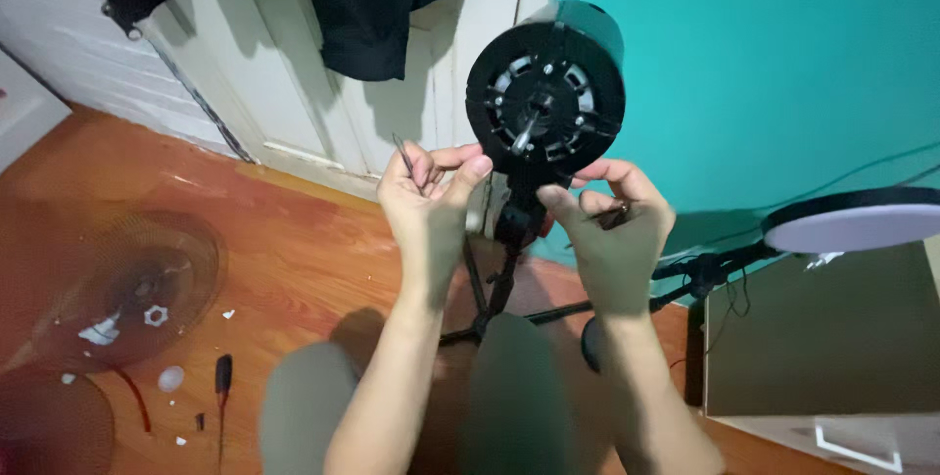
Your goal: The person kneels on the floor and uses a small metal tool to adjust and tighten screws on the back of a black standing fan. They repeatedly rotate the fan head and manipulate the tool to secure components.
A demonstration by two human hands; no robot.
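1. Risk: the left hand [426, 191] pinches a thin dark pin-like tool [403, 154] between thumb and fingertips; so light a grip could let it slip to the wooden floor [294, 250]
2. Risk: the right hand [612, 215] is closed loosely on a small dark part [615, 213], kind unclear; it could drop among the white bits near the screwdriver [223, 377]
3. Risk: the bare shaft [524, 132] juts toward both hands and could catch a finger
4. Fan motor housing [545, 93]: black, round, upright on its stand between and just above the hands, front open, windings showing
5. Fan guard [147, 284] lies on the floor, well apart
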